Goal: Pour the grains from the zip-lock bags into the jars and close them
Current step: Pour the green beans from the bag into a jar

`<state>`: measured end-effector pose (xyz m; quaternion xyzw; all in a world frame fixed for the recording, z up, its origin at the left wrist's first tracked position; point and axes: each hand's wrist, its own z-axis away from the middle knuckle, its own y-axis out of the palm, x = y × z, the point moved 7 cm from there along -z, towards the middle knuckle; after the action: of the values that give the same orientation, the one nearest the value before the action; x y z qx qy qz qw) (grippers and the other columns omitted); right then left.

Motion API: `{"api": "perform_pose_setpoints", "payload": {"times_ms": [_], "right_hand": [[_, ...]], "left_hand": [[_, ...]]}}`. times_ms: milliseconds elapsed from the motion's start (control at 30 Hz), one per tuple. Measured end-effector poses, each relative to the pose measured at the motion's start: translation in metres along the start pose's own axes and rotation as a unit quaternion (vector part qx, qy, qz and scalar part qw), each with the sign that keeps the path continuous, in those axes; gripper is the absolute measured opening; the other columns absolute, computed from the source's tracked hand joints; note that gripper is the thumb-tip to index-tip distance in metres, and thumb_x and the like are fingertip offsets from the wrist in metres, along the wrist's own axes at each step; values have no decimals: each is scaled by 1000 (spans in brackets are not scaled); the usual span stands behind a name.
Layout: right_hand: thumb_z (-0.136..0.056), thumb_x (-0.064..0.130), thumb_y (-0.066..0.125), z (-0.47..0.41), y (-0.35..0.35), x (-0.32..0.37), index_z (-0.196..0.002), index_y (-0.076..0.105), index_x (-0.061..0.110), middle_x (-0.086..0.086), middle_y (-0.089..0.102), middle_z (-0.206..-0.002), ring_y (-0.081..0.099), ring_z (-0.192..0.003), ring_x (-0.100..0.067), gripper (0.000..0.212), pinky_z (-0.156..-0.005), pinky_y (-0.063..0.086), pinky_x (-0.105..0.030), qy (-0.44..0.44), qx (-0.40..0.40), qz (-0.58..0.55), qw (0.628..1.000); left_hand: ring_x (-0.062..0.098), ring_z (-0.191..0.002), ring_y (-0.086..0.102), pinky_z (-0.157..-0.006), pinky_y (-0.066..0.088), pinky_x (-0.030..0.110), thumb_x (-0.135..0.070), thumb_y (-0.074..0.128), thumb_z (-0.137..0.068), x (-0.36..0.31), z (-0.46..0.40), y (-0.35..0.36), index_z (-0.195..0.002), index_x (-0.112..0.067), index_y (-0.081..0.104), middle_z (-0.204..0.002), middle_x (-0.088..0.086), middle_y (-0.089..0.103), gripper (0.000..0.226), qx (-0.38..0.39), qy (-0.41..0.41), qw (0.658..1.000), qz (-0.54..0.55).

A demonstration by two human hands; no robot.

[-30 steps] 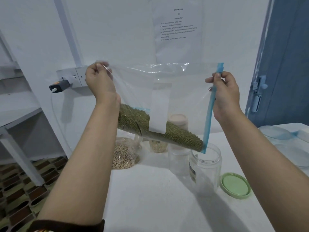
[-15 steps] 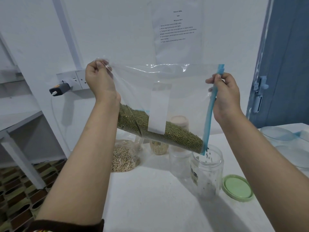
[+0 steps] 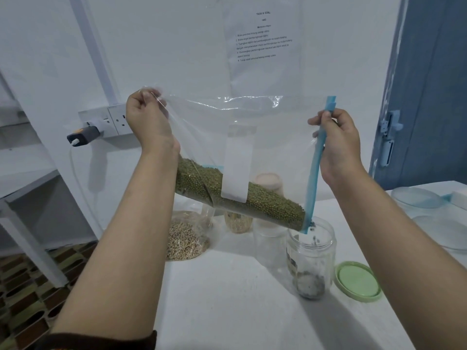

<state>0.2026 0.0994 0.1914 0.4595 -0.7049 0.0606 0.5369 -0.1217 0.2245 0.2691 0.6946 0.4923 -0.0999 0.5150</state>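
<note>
1. A second ago the jar [image 3: 311, 258] stood bare; half a second ago the first green grains [image 3: 242, 198] were dropping in; now a thin layer covers its bottom, and more are falling from the bag [image 3: 252, 137] mouth.
2. The bag is held up sideways over the desk [image 3: 227, 299], tilted so its low corner, at the bottom end of the blue zip strip [image 3: 314, 173], sits just over the jar's open rim. That tilt has changed little across the three moments.
3. The left hand [image 3: 146, 120] keeps its grip clamped on the bag's upper far corner, fingers curled round the plastic. The right hand [image 3: 336, 142] keeps its grip pinched on the zip strip near its top end.
4. Most of the grains lie heaped along the bag's lower edge, so I judge the pour has only just begun.
5. The green lid [image 3: 357, 281] lies flat on the desk just beside the jar, not yet fitted.
6. Behind, another bag of pale grains [image 3: 187, 238] rests on the desk and further jars stand near it, so more pouring is likely left.
7. The stream looks narrow; a steeper tilt may be needed, with some risk of spilling past the rim.
</note>
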Motion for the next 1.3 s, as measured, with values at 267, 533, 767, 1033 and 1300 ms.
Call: {"api": "perform_pose_setpoints", "payload": {"times_ms": [267, 533, 767, 1033, 1300], "right_hand": [[-103, 18, 48, -2, -3, 0, -92, 59, 24, 10, 69, -83, 50, -76, -9, 16, -75, 42, -21, 4, -3, -3, 1000], [-102, 19, 49, -1, -5, -1, -91, 59, 25, 10, 70, -83, 49, -76, -10, 16, -77, 42, -23, 8, -5, -1, 1000], [-102, 18, 48, 0, -7, 0, -89, 59, 25, 12, 69, -82, 48, -75, -11, 18, -76, 41, -22, 9, -8, 4, 1000], [-102, 19, 48, -1, -10, -4, -89, 60, 24, 11, 69, -82, 48, -76, -12, 18, -77, 41, -26, 20, -5, -4, 1000], [-102, 19, 48, -1, -12, -4, -91, 60, 25, 9, 69, -85, 49, -78, -12, 18, -78, 42, -27, 23, -1, -5, 1000]], "left_hand": [[9, -59, 50, -59, 39, 20, -1, 42, -100, 1, 1, 4, -73, -15, 52, -75, -3, 62, 33, 8, 4, 1000, 1], [9, -58, 50, -59, 40, 20, 1, 42, -100, 1, 2, 5, -72, -14, 52, -75, -2, 62, 33, 7, 11, 1000, 5], [10, -60, 51, -59, 39, 21, 0, 41, -100, 1, 3, 5, -74, -14, 52, -77, 0, 62, 32, 8, 18, 1000, -7], [10, -60, 51, -59, 39, 21, 1, 41, -100, 0, 5, 8, -75, -12, 52, -79, 0, 62, 30, 16, 20, 1000, -7], [8, -59, 51, -59, 40, 20, 1, 41, -100, 0, 4, 10, -76, -12, 52, -78, -1, 62, 29, 29, 13, 999, -3]]}}
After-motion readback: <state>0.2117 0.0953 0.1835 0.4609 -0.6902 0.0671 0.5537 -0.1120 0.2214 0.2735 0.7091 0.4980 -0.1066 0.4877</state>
